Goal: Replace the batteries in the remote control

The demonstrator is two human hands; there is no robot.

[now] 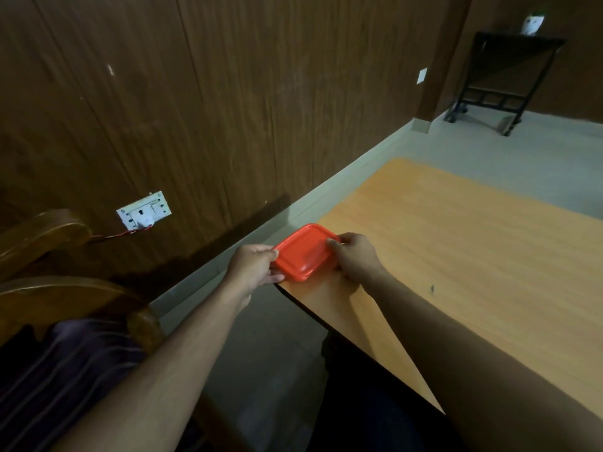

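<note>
A flat red plastic box with a lid (305,252) lies at the near left corner of the orange wooden table (456,249). My left hand (253,267) grips its left end, thumb on top and fingers underneath at the table edge. My right hand (355,256) grips its right end, with the fingers curled over the lid's rim. The box lid is closed and its contents are hidden. No remote control or batteries are visible.
A dark wood-panelled wall runs along the left, with a white socket plate (143,210) and a red wire. A wooden chair (49,256) stands at my left. A black metal stand (502,79) is in the far corner on the grey floor.
</note>
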